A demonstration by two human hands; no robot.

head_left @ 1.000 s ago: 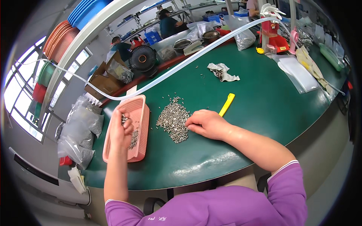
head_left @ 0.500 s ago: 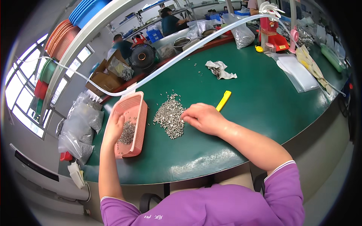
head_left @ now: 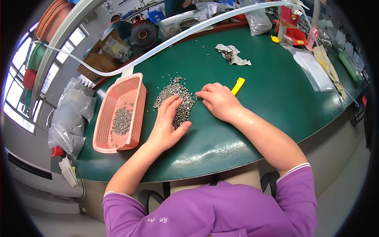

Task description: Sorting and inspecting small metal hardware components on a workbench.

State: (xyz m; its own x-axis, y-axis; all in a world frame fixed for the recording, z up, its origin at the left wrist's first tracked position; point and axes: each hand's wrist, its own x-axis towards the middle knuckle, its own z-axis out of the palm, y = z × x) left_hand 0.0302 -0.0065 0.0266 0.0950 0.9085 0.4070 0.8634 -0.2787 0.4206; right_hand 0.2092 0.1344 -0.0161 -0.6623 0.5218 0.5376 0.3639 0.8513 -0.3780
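A pile of small silvery metal pins [head_left: 184,112] lies on the green table, with a few strays around it. My left hand [head_left: 166,128] is open over the pile's near left part, thumb spread from the fingers, and hides some pins. At the pile's right edge, my right hand [head_left: 221,102] has its fingers bent together, tips low by a few loose pins; what they hold, if anything, cannot be made out. To the left stands a pink perforated plastic basket [head_left: 136,118] with a smaller heap of the same kind of pins [head_left: 122,121] on its bottom.
A yellow-handled cutter [head_left: 238,86] lies just beyond my right hand. Farther off is a crumpled white cloth [head_left: 241,60]. Clear bags of small parts [head_left: 71,122] lean left of the basket. A white tube [head_left: 173,38] arches over the table. Flat plastic bags [head_left: 314,71] lie at the right.
My left hand has moved right, from over the basket to over the pile. My right hand has shifted slightly right of the pile. The whole view has tilted, moving the table upward.
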